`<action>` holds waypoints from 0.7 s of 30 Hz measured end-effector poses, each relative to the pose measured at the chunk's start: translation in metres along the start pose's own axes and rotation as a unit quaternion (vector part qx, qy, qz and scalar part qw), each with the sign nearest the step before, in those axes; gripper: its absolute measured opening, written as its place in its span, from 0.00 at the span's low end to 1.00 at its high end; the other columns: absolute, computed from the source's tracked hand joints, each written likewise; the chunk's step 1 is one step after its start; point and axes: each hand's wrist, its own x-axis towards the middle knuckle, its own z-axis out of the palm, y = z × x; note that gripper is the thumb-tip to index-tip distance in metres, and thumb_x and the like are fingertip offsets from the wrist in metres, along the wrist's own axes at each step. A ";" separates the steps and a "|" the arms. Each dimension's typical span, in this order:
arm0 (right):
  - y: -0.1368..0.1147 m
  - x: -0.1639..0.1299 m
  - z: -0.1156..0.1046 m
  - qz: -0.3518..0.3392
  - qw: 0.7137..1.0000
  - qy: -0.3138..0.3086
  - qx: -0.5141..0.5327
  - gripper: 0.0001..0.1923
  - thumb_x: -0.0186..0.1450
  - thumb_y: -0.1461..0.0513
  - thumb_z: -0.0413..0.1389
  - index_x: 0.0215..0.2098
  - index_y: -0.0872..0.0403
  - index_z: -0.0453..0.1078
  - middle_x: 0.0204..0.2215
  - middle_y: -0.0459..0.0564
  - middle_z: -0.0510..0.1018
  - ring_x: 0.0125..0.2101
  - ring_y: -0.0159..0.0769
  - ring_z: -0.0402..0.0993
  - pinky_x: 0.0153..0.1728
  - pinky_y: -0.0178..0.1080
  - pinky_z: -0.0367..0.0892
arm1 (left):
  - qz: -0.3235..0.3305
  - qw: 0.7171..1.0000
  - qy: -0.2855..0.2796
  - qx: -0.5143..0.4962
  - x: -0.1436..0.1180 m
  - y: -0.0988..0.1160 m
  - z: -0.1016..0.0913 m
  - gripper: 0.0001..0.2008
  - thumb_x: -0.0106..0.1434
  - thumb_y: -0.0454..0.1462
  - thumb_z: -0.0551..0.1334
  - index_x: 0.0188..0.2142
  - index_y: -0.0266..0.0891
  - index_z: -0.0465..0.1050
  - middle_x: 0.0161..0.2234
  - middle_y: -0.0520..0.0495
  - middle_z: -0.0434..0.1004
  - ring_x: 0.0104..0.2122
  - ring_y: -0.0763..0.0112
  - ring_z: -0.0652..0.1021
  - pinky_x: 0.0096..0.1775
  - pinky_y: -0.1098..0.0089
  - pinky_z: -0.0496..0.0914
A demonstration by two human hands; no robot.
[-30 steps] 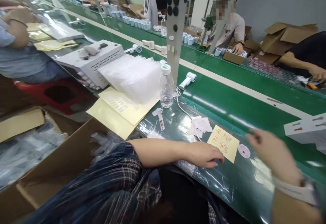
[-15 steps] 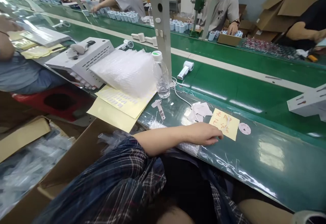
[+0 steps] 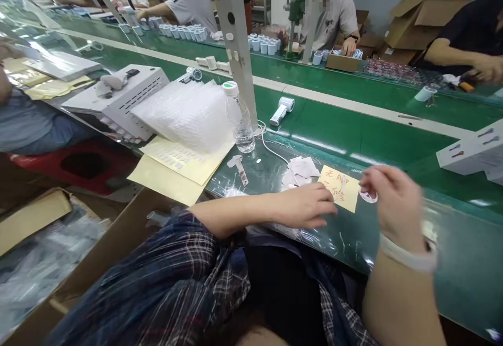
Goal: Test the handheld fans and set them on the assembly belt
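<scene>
My left hand rests palm down near the bench's front edge, with its fingers loosely spread and nothing in them. Just beyond its fingertips lies a yellow note with red handwriting. My right hand, a white band on its wrist, is raised over the bench and blurred. Its fingers are curled together; whatever they hold, if anything, is hidden. Beneath those fingertips a round pink paper disc shows in part. White paper pieces lie loosely piled beyond my left hand.
A water bottle stands by a metal post. To the left are white foam sheets, yellow label sheets and a white machine. A handheld fan lies on the green belt. Co-workers sit across it.
My right hand has risen from the lower right to above the round disc. My left hand stays beside the note, its fingers slightly more spread. The view has shifted a little.
</scene>
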 end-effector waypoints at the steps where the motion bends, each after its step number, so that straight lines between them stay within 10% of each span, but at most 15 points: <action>1: 0.004 0.002 0.010 0.032 0.998 -0.010 -0.043 0.16 0.74 0.54 0.64 0.55 0.56 0.75 0.53 0.55 0.80 0.50 0.44 0.80 0.53 0.52 0.78 | 0.041 0.999 -0.025 -0.011 0.002 0.001 -0.008 0.16 0.75 0.41 0.64 0.57 0.36 0.78 0.59 0.34 0.79 0.58 0.53 0.75 0.64 0.57 0.69; 3: 0.009 0.004 0.030 0.088 0.987 -0.031 -0.129 0.10 0.70 0.60 0.66 0.44 0.58 0.75 0.47 0.57 0.81 0.50 0.49 0.79 0.56 0.55 0.73 | 0.059 0.993 -0.095 -0.046 0.014 -0.011 -0.030 0.18 0.72 0.45 0.68 0.57 0.41 0.80 0.62 0.38 0.77 0.62 0.53 0.74 0.67 0.57 0.67; 5: 0.011 0.004 0.047 0.112 0.977 -0.044 -0.179 0.06 0.67 0.65 0.64 0.37 0.56 0.71 0.45 0.62 0.80 0.52 0.55 0.77 0.57 0.55 0.69 | -0.077 0.989 -0.109 -0.067 0.033 -0.043 -0.058 0.21 0.64 0.42 0.75 0.56 0.45 0.81 0.63 0.43 0.77 0.64 0.53 0.72 0.69 0.57 0.65; 7: 0.011 0.004 0.057 0.116 0.972 -0.050 -0.199 0.04 0.67 0.66 0.59 0.36 0.54 0.68 0.45 0.65 0.80 0.53 0.57 0.76 0.55 0.53 0.67 | -0.370 0.924 0.070 -0.072 0.051 -0.086 -0.083 0.26 0.60 0.34 0.76 0.58 0.43 0.79 0.64 0.42 0.77 0.68 0.54 0.69 0.71 0.59 0.60; 10: 0.012 0.005 0.057 0.118 0.973 -0.045 -0.193 0.05 0.66 0.66 0.55 0.33 0.52 0.65 0.41 0.63 0.80 0.50 0.55 0.77 0.51 0.50 0.66 | -0.518 0.825 0.220 -0.050 0.060 -0.142 -0.103 0.33 0.72 0.33 0.64 0.73 0.29 0.58 0.73 0.23 0.61 0.75 0.42 0.57 0.74 0.44 0.49; 15: 0.024 0.014 0.037 0.139 0.985 -0.024 -0.099 0.06 0.62 0.59 0.58 0.33 0.50 0.65 0.31 0.54 0.80 0.37 0.47 0.77 0.43 0.47 0.69 | -0.550 0.761 0.311 -0.147 0.060 -0.165 -0.091 0.30 0.72 0.29 0.61 0.70 0.29 0.56 0.71 0.21 0.63 0.73 0.46 0.61 0.71 0.48 0.58; 21: 0.020 0.004 0.034 0.126 0.984 -0.086 0.087 0.30 0.58 0.39 0.61 0.44 0.52 0.72 0.27 0.48 0.78 0.27 0.39 0.72 0.32 0.44 0.71 | -0.402 0.753 0.346 -0.389 0.045 -0.107 -0.062 0.15 0.70 0.32 0.65 0.54 0.39 0.67 0.48 0.42 0.80 0.46 0.65 0.84 0.50 0.64 0.76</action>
